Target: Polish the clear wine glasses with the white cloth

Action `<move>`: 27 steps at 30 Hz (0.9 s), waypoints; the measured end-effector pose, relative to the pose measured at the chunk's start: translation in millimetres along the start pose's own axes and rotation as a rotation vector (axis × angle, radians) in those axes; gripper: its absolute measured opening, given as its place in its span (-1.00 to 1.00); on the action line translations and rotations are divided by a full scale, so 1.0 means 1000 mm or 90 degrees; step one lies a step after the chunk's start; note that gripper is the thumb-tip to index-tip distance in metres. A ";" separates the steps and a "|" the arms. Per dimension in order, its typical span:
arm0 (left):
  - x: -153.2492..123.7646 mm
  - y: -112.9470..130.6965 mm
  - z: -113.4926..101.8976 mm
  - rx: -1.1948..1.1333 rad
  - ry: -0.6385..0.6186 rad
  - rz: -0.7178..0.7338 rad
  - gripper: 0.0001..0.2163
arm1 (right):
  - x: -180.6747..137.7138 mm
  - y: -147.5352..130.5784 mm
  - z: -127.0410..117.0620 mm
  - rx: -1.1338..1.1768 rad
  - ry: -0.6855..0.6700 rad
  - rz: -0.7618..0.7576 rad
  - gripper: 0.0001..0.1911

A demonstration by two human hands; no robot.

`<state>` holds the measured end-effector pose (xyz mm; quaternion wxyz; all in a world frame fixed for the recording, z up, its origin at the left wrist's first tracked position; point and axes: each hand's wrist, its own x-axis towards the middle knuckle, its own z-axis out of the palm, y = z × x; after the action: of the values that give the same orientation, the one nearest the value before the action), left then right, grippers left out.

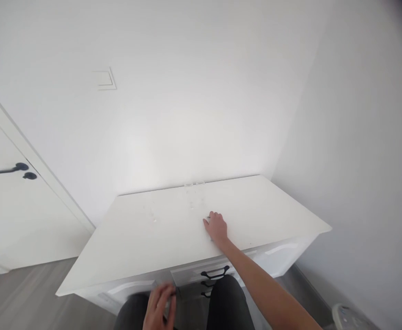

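My right hand point(216, 227) rests on the top of a white chest of drawers point(159, 238), fingers curled and pinched around something tiny and dark that I cannot make out. My left hand point(160, 306) is low at the front of the chest, blurred, fingers curled near a drawer front and its black handle point(215, 274). My knees in dark trousers show below the chest's front edge.
White walls stand behind and to the right of the chest. A white door with a black lever handle point(10, 170) is at the left. A light switch plate point(105, 79) is on the back wall. Grey wood floor lies at the lower left.
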<state>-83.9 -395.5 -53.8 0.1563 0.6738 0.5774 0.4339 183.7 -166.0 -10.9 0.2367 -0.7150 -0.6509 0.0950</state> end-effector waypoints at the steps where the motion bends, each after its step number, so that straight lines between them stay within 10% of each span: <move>1: 0.027 0.002 0.012 0.041 0.020 0.051 -0.77 | 0.009 0.011 -0.005 -0.009 0.014 0.011 -0.68; 10: 0.231 0.008 0.088 0.222 -0.079 -0.015 -0.56 | 0.084 0.042 -0.004 0.000 -0.027 -0.101 -0.41; 27: 0.335 -0.025 0.135 0.274 -0.343 0.097 -0.34 | 0.128 0.044 0.011 -0.038 -0.155 -0.259 -0.35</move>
<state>-11.5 -43.4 -13.9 0.1247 0.8226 0.5418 0.1190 235.1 -40.4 -19.2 0.1499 -0.5588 -0.8080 0.1115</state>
